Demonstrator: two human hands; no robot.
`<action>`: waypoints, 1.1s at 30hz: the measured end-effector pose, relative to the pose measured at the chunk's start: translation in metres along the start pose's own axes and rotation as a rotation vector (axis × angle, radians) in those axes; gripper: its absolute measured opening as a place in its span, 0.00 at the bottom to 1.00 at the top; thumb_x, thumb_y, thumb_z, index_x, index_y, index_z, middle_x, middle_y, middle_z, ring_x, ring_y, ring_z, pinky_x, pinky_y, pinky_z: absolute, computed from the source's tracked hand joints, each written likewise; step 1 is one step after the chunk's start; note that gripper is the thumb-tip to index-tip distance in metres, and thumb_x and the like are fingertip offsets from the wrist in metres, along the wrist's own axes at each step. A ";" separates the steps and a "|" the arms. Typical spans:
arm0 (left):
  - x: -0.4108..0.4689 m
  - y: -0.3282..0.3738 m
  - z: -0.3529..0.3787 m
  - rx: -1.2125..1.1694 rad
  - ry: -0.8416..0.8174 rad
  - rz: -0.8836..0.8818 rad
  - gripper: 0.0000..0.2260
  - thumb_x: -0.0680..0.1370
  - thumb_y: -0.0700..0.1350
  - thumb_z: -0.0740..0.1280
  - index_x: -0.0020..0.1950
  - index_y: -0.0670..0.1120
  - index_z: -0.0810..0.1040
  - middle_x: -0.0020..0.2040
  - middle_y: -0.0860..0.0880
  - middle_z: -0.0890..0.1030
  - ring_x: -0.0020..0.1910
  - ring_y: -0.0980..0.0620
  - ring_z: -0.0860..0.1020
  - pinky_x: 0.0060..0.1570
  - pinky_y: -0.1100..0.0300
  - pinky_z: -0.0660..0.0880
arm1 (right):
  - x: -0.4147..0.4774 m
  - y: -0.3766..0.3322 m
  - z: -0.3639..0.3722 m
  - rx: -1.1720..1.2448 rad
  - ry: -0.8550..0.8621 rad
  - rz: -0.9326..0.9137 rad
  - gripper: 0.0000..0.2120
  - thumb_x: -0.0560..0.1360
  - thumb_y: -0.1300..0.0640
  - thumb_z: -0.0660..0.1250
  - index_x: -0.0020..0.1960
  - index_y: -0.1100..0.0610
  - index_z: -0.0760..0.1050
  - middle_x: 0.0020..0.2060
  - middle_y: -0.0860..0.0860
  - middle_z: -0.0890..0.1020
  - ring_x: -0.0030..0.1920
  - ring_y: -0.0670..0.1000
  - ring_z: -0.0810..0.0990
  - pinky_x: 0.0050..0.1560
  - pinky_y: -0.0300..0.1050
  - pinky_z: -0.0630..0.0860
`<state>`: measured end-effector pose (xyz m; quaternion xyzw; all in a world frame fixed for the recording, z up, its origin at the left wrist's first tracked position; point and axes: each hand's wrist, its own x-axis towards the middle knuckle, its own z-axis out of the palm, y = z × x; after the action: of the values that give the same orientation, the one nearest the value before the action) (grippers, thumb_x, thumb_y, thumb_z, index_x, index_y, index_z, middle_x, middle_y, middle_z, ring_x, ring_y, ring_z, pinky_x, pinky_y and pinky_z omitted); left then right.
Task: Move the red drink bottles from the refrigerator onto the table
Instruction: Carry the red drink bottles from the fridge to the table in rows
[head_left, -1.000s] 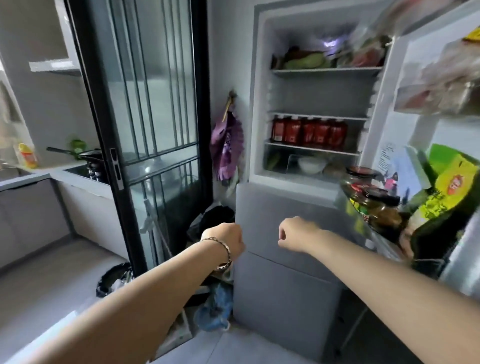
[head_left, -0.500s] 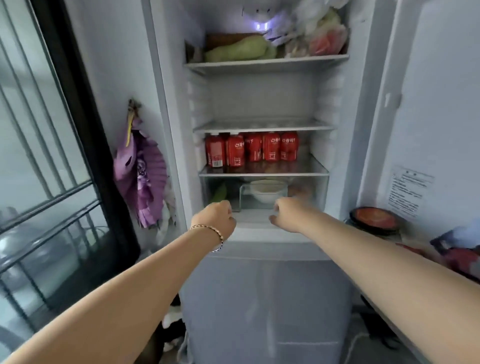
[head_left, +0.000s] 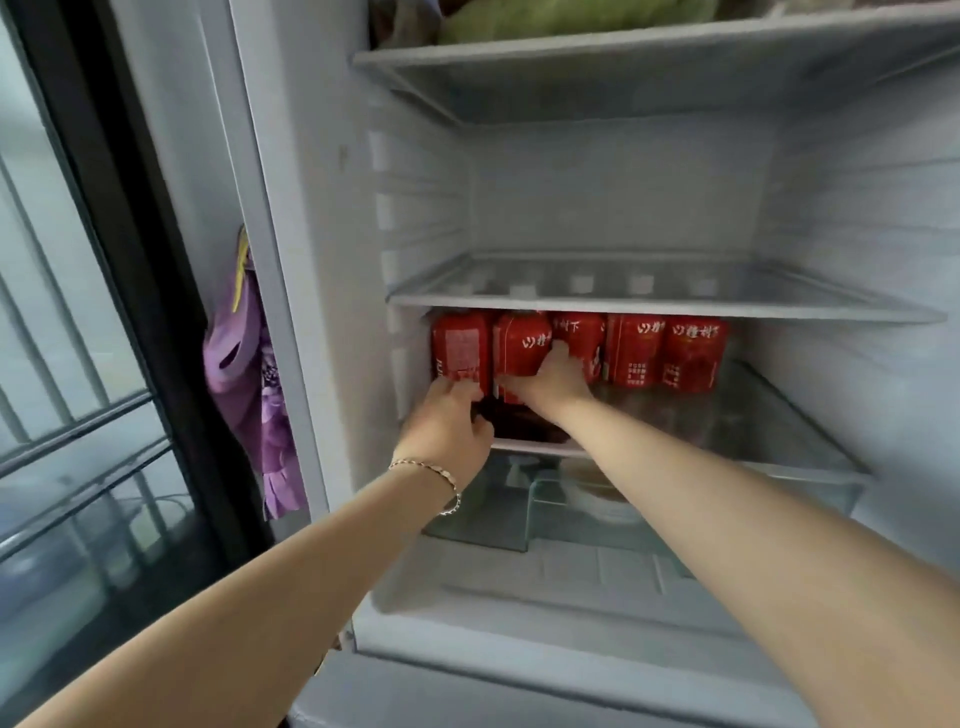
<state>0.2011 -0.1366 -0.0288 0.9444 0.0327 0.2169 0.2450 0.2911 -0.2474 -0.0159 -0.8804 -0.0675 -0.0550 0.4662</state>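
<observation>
Several red drink bottles stand in a row on a glass shelf of the open refrigerator. My left hand reaches in and grips the base of the leftmost bottle. My right hand wraps around the lower part of the second bottle, its thumb between that bottle and the third bottle. Two more bottles stand untouched to the right. The bottles' tops are hidden behind the shelf above.
Green vegetables lie on the top shelf. A clear crisper drawer sits below the bottles' shelf. A purple cloth hangs on the wall left of the fridge, next to a black-framed glass door.
I have moved closer to the fridge. Both hands rose from the lower ledge into the bottle shelf and took hold of the two leftmost bottles.
</observation>
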 end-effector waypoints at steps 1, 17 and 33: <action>0.007 -0.003 0.003 -0.003 -0.011 0.001 0.14 0.77 0.43 0.62 0.63 0.46 0.73 0.62 0.48 0.72 0.55 0.48 0.74 0.56 0.55 0.74 | 0.011 0.001 0.005 0.030 0.020 0.004 0.40 0.69 0.48 0.73 0.73 0.59 0.56 0.67 0.58 0.69 0.66 0.59 0.71 0.67 0.53 0.69; 0.034 0.009 -0.021 -0.219 0.257 0.100 0.20 0.73 0.60 0.64 0.59 0.51 0.73 0.57 0.51 0.75 0.59 0.49 0.73 0.58 0.50 0.73 | -0.060 -0.006 0.035 0.219 0.039 -0.277 0.41 0.60 0.49 0.79 0.67 0.50 0.62 0.57 0.46 0.78 0.56 0.46 0.79 0.55 0.42 0.77; 0.015 -0.003 -0.066 0.084 0.152 0.218 0.13 0.76 0.55 0.63 0.44 0.46 0.68 0.41 0.52 0.73 0.40 0.48 0.75 0.38 0.59 0.69 | 0.040 -0.026 0.047 0.310 -0.121 -0.108 0.42 0.68 0.57 0.75 0.75 0.59 0.54 0.69 0.56 0.68 0.69 0.56 0.68 0.64 0.45 0.66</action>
<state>0.1867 -0.1013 0.0276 0.9326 -0.0427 0.3115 0.1770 0.3272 -0.1912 -0.0145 -0.7947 -0.1504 -0.0157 0.5878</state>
